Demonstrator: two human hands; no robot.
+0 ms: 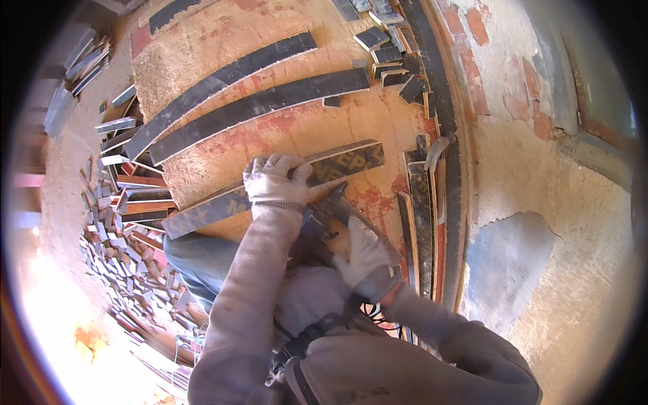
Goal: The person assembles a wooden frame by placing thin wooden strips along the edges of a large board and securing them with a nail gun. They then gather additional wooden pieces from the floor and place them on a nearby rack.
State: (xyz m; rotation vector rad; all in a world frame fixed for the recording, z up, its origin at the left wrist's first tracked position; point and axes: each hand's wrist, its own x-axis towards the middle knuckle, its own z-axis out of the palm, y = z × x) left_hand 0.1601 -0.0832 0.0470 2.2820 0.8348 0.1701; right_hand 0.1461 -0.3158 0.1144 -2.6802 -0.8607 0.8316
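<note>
A long dark board [226,206] with pale printing on its face lies slantwise across the worktop in front of me. My left hand [277,179], in a pale work glove, is closed over its upper edge, fingers curled across the top. To the right and nearer my body is my right hand [364,253], gloved too and slightly blurred, its fingers apart. It is beside a short dark board [361,214] that slants down from under the long one. A small dark object [334,194] sits where these two boards meet; its kind is unclear.
Two long dark strips [263,99] lie farther back on the dusty, red-stained worktop [270,138]. Short offcuts [388,57] cluster at the back right, and upright strips [422,223] stand along the right side. Many scraps [135,263] are heaped at left. A worn plaster wall [540,189] rises right.
</note>
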